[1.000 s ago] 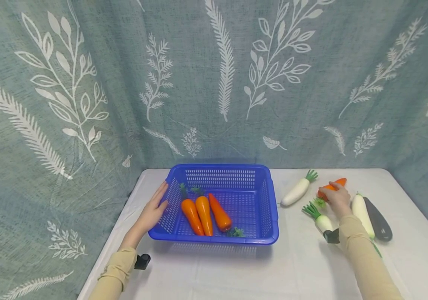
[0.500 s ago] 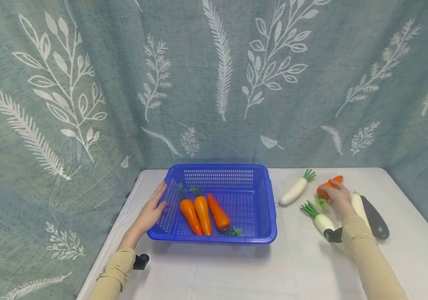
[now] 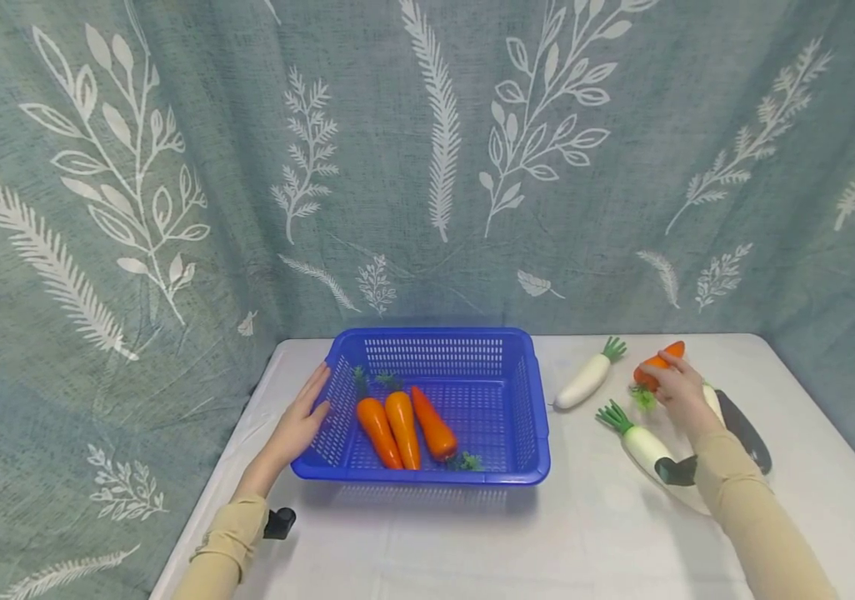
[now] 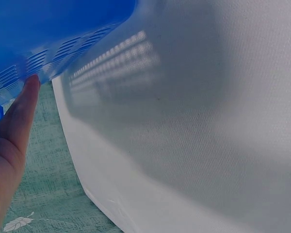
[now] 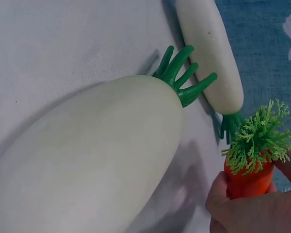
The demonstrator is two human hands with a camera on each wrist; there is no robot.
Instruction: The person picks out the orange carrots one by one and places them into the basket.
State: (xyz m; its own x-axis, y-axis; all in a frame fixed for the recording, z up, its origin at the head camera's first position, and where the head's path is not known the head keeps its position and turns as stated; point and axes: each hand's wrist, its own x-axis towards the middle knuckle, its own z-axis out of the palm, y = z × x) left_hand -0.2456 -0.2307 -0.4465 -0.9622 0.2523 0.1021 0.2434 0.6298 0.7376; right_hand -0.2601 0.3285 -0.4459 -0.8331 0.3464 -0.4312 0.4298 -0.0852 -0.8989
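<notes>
At the right of the head view, my right hand (image 3: 681, 392) grips an orange carrot (image 3: 652, 372) by its thick body. Its light green leafy top (image 5: 262, 138) faces the camera in the right wrist view, with thumb and fingers around the orange part. My left hand (image 3: 300, 422) rests with straight fingers against the left side of a blue plastic basket (image 3: 427, 477). In the left wrist view one digit of that hand touches the slotted wall (image 4: 48, 58). Inside the basket lie three carrots (image 3: 402, 421), all toward its left half.
A white radish (image 3: 585, 382) lies right of the basket, and another white radish (image 3: 645, 446) is nearer my right wrist. Partly hidden behind the right arm are a pale long vegetable (image 3: 712, 402) and a dark eggplant (image 3: 744, 429). A patterned curtain (image 3: 397, 167) hangs behind the table.
My right hand's grip on the carrot persists; the carrot has tilted more upright and risen slightly. The left hand stays at the basket. The whole head view has shifted a little.
</notes>
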